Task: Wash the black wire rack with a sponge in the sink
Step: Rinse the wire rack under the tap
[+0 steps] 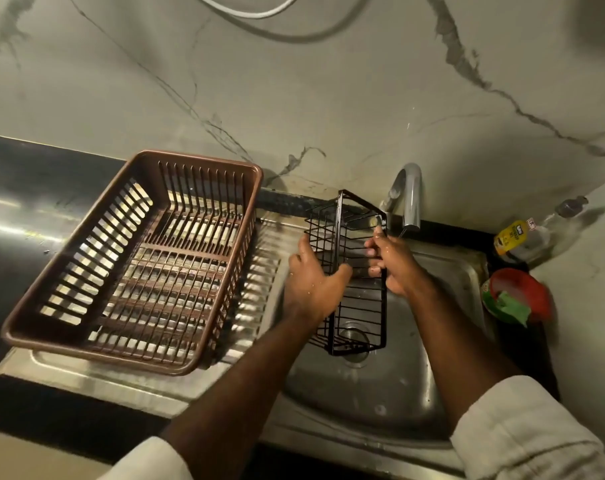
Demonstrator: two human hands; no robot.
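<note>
Wires of the black wire rack (336, 230), held above the sink (380, 393), partly hide the left hand (311, 285) gripping its left side and the right hand (394, 268) gripping its right edge.

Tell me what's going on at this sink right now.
A person holds the black wire rack above the steel sink, with the left hand gripping its left side and the right hand its right edge, just under the tap. Neither hand has a sponge; a green sponge sits in a red dish to the right. A brown basket stands on the drainboard to the left.
</note>
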